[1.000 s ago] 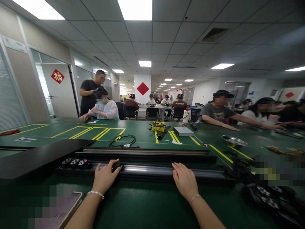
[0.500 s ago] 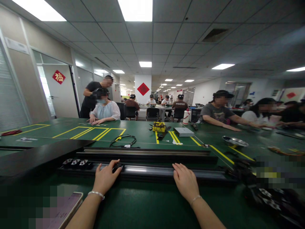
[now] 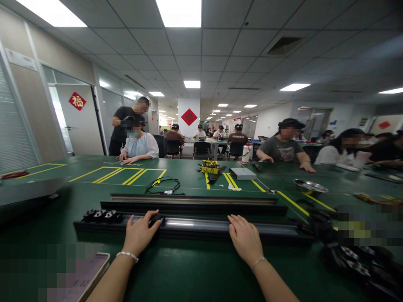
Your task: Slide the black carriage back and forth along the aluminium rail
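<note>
One long black rail (image 3: 195, 225) lies across the green desk (image 3: 189, 268) in the head view. Left hand (image 3: 140, 233) has thumb and finger around a small black piece (image 3: 154, 218) on it; right hand (image 3: 245, 238) just rests there, fingers loosely laid out.

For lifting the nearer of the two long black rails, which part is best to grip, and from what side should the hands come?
Probably by its long edges, hands spread apart, coming from the near side. The nearer rail is long and lies flat across the green table; the farther rail runs close behind it, and a dark pile crowds its right end.
</note>
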### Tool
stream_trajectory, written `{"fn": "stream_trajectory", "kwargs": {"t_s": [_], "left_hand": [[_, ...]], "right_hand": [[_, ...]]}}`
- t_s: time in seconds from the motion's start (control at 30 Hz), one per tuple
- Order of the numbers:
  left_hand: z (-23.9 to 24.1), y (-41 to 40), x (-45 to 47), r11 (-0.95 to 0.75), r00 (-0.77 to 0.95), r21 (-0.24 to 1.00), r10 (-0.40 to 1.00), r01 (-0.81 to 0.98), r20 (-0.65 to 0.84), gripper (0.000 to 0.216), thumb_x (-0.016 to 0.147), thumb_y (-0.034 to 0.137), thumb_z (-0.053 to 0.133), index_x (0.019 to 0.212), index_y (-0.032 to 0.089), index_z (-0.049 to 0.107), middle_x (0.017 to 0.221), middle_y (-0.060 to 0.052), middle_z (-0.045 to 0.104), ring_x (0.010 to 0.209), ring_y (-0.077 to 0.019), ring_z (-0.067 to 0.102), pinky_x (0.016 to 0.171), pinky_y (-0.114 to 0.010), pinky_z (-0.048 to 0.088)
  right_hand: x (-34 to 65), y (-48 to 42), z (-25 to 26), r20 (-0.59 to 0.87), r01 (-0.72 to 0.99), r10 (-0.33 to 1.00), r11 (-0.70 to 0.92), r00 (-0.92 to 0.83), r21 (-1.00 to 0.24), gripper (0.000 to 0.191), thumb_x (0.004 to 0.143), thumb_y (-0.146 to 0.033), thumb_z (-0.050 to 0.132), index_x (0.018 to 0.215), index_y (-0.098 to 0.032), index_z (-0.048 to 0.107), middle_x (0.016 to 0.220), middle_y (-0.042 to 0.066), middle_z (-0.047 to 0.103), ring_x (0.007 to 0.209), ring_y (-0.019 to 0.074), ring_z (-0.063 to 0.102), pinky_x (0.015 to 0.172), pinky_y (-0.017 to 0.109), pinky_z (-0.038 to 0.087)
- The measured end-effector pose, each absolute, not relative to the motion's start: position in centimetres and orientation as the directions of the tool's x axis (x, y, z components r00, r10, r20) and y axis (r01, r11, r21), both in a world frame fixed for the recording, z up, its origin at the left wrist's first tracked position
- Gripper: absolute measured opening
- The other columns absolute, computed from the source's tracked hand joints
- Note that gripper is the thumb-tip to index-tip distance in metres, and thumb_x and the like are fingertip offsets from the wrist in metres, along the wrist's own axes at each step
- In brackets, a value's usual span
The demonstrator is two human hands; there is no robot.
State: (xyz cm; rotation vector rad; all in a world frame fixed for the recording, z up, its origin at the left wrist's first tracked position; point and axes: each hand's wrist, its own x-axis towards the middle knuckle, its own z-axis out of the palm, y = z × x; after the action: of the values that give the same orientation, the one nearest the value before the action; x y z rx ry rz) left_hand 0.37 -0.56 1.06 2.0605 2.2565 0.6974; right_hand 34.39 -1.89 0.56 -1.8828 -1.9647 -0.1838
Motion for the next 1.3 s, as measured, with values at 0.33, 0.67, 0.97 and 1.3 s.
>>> {"fn": "stream_trajectory", "kwargs": {"t_s": [0.33,0.67,0.97,1.3], "left_hand": [[1.13,-0.52,0.32,0.05,-0.143,0.331,0.954,0.942,0.263,0.045,0.08,0.053,0.035,0.116,0.031,0.05,0.095,-0.003,0.07,0.098,-0.019,0.06,0.1,-0.041,0.023],[1.39,-0.62,0.44,0.048,-0.138,0.352,0.962,0.935,0.235,0.043,0.081,0.05,0.036,0.117,0.031,0.049,0.097,-0.003,0.069,0.098,-0.0202,0.06,0.094,-0.039,0.028],[1.08,-0.38,0.14,0.044,-0.141,0.364,0.959,0.93,0.246,0.044,0.079,0.052,0.037,0.116,0.032,0.05,0.099,-0.001,0.069,0.1,-0.0206,0.059,0.095,-0.039,0.027],[1.22,-0.48,0.15,0.043,-0.139,0.361,0.96,0.932,0.243,0.044,0.08,0.05,0.035,0.118,0.031,0.05,0.101,-0.002,0.068,0.103,-0.0206,0.057,0.097,-0.039,0.026]], "right_hand": [[34.44,-1.81,0.43,0.367,0.977,0.93,0.076,0.002,-0.197,0.043,0.087,-0.03,0.027,0.121,-0.025,0.054,0.128,0.001,0.052,0.121,0.0176,0.04,0.097,0.036,0.029],[34.58,-1.69,0.28,0.399,0.982,0.917,0.088,-0.016,-0.164,0.042,0.086,-0.029,0.029,0.12,-0.025,0.055,0.125,0.002,0.054,0.119,0.0175,0.043,0.095,0.035,0.031],[34.46,-1.86,0.54,0.381,0.979,0.924,0.086,-0.009,-0.185,0.043,0.087,-0.029,0.028,0.121,-0.024,0.054,0.127,0.001,0.053,0.12,0.0177,0.041,0.096,0.035,0.03],[34.46,-1.9,0.58,0.379,0.978,0.925,0.087,-0.008,-0.19,0.043,0.087,-0.03,0.027,0.121,-0.024,0.054,0.127,0.0,0.053,0.12,0.0172,0.041,0.096,0.035,0.03]]}}
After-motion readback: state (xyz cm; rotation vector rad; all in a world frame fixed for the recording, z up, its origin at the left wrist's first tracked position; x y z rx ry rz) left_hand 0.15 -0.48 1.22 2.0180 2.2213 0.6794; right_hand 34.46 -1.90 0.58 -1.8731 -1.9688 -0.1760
